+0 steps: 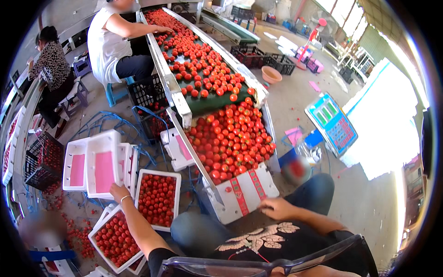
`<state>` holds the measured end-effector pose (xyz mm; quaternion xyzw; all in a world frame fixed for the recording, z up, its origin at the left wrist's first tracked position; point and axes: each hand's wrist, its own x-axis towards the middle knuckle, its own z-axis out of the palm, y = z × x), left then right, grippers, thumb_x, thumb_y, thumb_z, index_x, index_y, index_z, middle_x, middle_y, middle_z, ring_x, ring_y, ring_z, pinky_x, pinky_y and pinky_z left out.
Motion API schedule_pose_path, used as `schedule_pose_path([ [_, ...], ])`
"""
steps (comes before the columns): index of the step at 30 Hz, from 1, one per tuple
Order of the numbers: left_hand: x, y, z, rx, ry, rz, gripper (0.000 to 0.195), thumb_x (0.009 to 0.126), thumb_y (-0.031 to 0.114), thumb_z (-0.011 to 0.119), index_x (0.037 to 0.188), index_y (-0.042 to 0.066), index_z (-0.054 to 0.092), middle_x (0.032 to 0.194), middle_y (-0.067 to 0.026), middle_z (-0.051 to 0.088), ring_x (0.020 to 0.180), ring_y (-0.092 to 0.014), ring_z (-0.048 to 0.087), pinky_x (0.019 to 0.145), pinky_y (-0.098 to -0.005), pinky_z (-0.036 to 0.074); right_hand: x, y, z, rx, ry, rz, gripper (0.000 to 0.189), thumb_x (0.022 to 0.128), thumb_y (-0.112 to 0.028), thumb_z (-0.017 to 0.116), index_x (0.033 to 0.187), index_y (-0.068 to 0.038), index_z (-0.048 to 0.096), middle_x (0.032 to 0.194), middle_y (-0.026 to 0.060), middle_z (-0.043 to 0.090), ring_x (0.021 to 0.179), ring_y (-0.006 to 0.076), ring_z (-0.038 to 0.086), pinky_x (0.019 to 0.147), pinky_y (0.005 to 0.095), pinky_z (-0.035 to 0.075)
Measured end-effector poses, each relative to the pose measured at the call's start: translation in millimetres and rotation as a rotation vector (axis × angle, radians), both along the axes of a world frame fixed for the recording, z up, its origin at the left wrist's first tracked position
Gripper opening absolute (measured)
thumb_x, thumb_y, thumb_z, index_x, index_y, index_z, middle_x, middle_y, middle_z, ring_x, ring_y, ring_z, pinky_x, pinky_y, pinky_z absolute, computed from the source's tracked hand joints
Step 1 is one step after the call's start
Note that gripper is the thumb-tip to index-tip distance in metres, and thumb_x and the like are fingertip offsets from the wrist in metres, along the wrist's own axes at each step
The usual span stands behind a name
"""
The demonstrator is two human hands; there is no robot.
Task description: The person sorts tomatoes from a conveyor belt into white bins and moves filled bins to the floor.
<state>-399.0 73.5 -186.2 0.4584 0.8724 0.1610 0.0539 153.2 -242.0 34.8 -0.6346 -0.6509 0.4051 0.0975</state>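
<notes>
My left hand (120,193), with a bracelet at the wrist, grips the near edge of a white foam box (117,152) lined with pink paper. This box overlaps another pink-lined foam box (76,141) to its left. My right hand (277,208) is loosely curled by the right edge of a white foam panel with red printed tape (242,197); whether it holds anything I cannot tell. Beyond the panel, cherry tomatoes (230,138) fill a sloping chute below a green conveyor belt (214,104). Two foam boxes of tomatoes, one upright (157,200) and one tilted (117,239), stand at my left.
A co-worker (109,45) reaches over the belt; another person (53,69) sits farther left. Black crates (148,100) stand beside the conveyor. Blue strapping (114,121) and loose tomatoes (79,235) litter the floor. A blue scale display (331,124) rises at right.
</notes>
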Motion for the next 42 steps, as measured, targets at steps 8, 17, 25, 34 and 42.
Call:
schedule_pose_path([
  [8,99.2,-202.6,297.0,0.726,-0.166,-0.375,0.047,0.087,0.028,0.067,0.115,-0.008,0.054,0.103,-0.0233,0.06,0.093,-0.036,0.055,0.083,-0.0429,0.045,-11.2,34.1,110.5,0.594,0.703,-0.191,0.062,0.093,-0.027,0.062,0.143,-0.003,0.035,0.131,0.0089,0.051,0.117,0.0188,0.052,0.098,0.0377,0.042],
  [17,239.5,-374.4,355.2,0.009,-0.649,-1.501,0.044,0.081,0.044,0.074,0.088,0.001,0.065,0.073,-0.013,0.057,0.07,-0.033,0.057,0.063,-0.0387,0.045,80.5,-88.0,125.2,0.525,1.092,-0.348,0.052,0.098,-0.03,0.051,0.139,0.0,0.044,0.131,0.0155,0.055,0.115,0.0243,0.058,0.098,0.0369,0.046],
  [25,314.5,-384.8,222.3,-0.324,-0.179,-1.407,0.054,0.09,0.056,0.054,0.088,0.003,0.064,0.084,-0.0218,0.065,0.082,-0.04,0.062,0.074,-0.0472,0.049,137.0,-110.8,-31.0,-0.242,1.461,-0.779,0.065,0.099,-0.054,0.038,0.14,-0.004,0.045,0.134,0.0165,0.055,0.117,0.033,0.058,0.095,0.0564,0.046],
  [34,343.8,-330.6,138.8,-0.363,0.167,-1.32,0.046,0.086,0.054,0.059,0.103,0.012,0.068,0.1,-0.0102,0.067,0.102,-0.03,0.061,0.083,-0.0471,0.049,134.7,-63.7,-95.4,-0.041,0.568,-0.779,0.042,0.08,-0.025,0.058,0.114,-0.003,0.058,0.1,0.0145,0.064,0.091,0.0265,0.061,0.076,0.0374,0.046],
  [42,337.4,-274.1,66.9,0.465,-0.33,-0.465,0.033,0.073,0.02,0.074,0.095,-0.002,0.063,0.097,-0.0198,0.063,0.097,-0.038,0.057,0.093,-0.0467,0.043,160.7,-3.0,-170.1,0.271,0.414,-0.885,0.037,0.078,-0.019,0.054,0.107,0.004,0.06,0.099,0.0219,0.064,0.094,0.0327,0.062,0.082,0.0394,0.045],
])
